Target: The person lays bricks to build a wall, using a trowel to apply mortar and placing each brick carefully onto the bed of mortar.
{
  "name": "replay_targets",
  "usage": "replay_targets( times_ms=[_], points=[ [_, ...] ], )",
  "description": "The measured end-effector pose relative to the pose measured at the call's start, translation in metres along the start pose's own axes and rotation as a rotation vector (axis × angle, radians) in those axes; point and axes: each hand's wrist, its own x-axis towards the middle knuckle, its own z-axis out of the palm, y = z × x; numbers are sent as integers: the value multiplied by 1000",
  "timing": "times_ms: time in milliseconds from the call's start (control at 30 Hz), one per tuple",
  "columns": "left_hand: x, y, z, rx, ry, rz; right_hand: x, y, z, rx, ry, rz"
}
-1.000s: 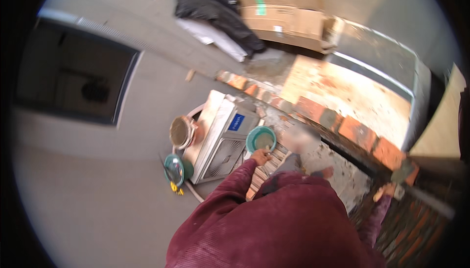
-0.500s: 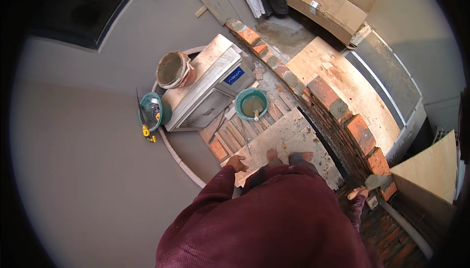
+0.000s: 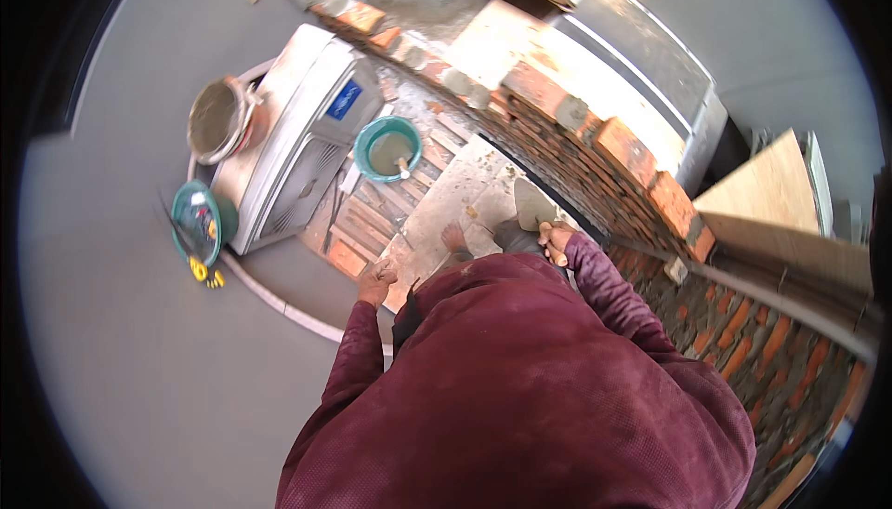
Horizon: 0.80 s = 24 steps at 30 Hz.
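In my right hand is a mason's trowel, its handle gripped and its grey blade pointing away from me over the board by my feet. My left hand hangs low at my left side, loosely bent fingers apart, with nothing visible in it. It is nearest the left edge of the stained board I stand on barefoot. Beyond the board, a teal basin holds murky liquid, and a light-coloured handle leans at its rim. A low brick wall with mortar patches runs along my right.
An air-conditioner outdoor unit stands at the left, bearing a mortar-smeared bucket. Beside it hangs or stands a teal bucket with tools and a yellow tool. A pale hose curves round. Plywood leans beyond the wall.
My right hand has brought the trowel from the brick wall's near end in to the front of my body. The view has turned right, and my left hand is lower beside me.
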Motion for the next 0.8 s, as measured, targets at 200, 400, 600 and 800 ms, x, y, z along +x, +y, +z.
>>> replay_targets(
  times_ms=[200, 400, 600, 800],
  points=[
    [-52, -95, -4, -297, 346, -84, 85, -104, 88, -146, -201, 41],
    [-190, -142, 106, -547, 588, -283, 209, -170, 193, -620, -283, 26],
    [-313, -162, 308, -168, 435, -556, 291, -223, 282, -903, -480, -141],
    [-242, -127, 486, -837, 591, -485, 314, -210, 374, -1074, -605, -190]
  ],
)
